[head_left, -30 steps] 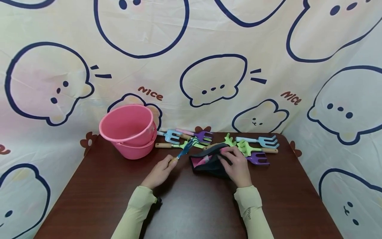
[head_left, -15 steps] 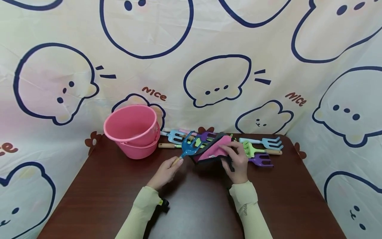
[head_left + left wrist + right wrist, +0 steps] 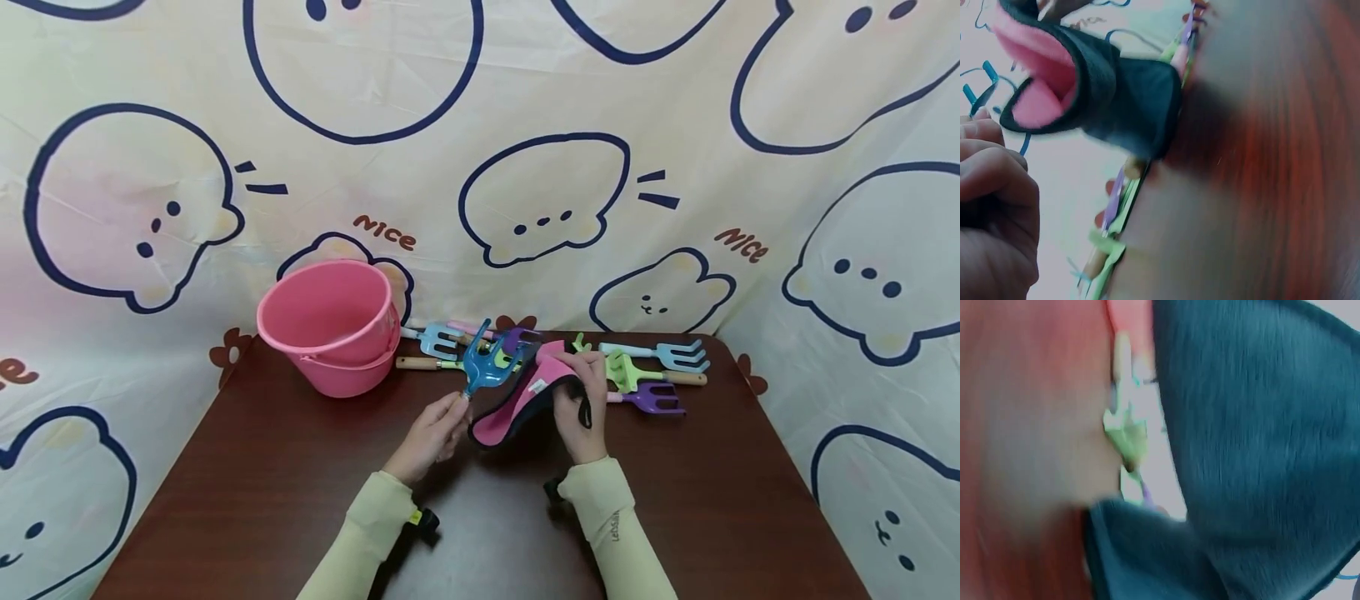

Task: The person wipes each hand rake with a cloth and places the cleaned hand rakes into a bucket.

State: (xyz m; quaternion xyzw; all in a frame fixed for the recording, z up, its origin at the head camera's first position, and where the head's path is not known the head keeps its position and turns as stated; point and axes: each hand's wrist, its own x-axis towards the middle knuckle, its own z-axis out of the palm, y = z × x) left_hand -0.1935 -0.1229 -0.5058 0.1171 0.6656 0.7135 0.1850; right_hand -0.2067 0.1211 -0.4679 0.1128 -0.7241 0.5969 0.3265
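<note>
My left hand (image 3: 429,437) grips the wooden handle of a blue garden hand fork (image 3: 483,367), its tines pointing up and away. With the fingers of my right hand (image 3: 580,433) I hold a floppy pink-lined dark cloth (image 3: 517,406) with a black edge, raised just right of the fork. A small black loop hangs by the right palm. The left wrist view shows the dark cloth (image 3: 1141,100) bent round so its pink inside opens like a mouth, beside the curled left fingers (image 3: 997,169). In the right wrist view the cloth's dark side fills much of the frame.
Two nested pink buckets (image 3: 330,333) stand at the table's back left. Along the back edge lie several toy garden tools, among them a light blue rake (image 3: 678,357), a green one (image 3: 622,372) and a purple fork (image 3: 656,398). A printed curtain hangs behind.
The cloth has been lifted and turned from its dark side to its pink side, its near end swinging toward me. The blue fork has turned to show its flat face, tines more upright.
</note>
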